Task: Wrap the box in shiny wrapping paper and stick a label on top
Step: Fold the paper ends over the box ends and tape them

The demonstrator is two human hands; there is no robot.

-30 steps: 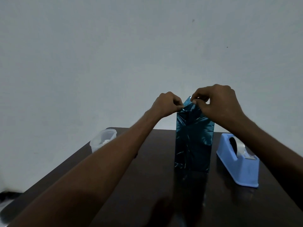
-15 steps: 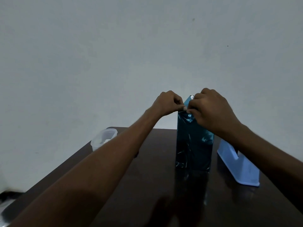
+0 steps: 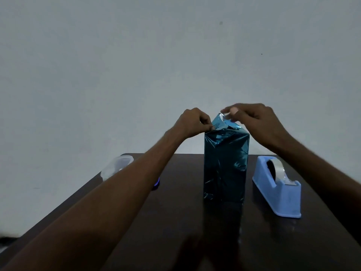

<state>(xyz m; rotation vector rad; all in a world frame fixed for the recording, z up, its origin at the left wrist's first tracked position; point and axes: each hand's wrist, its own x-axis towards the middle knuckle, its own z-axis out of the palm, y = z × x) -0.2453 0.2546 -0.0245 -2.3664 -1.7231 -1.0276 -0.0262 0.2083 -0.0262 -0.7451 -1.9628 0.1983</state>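
A tall box wrapped in shiny teal paper (image 3: pixel 226 165) stands upright in the middle of the dark table (image 3: pixel 175 222). At its top left corner my left hand (image 3: pixel 192 123) pinches the folded paper. My right hand (image 3: pixel 254 122) is raised over the top right and pinches a pointed flap of the paper (image 3: pixel 219 119), with what looks like a bit of clear tape at its tip. The top of the box is partly hidden by the paper folds and my fingers.
A light blue tape dispenser (image 3: pixel 277 186) with a clear tape roll stands right of the box. A clear plastic container (image 3: pixel 116 167) sits at the table's far left corner. A small dark object (image 3: pixel 157 182) peeks out behind my left forearm. A plain wall lies behind.
My right hand has lifted up and to the right, pulling the paper flap upward at the box top. The tape dispenser is fully in sight again. My left hand has held its pinch.
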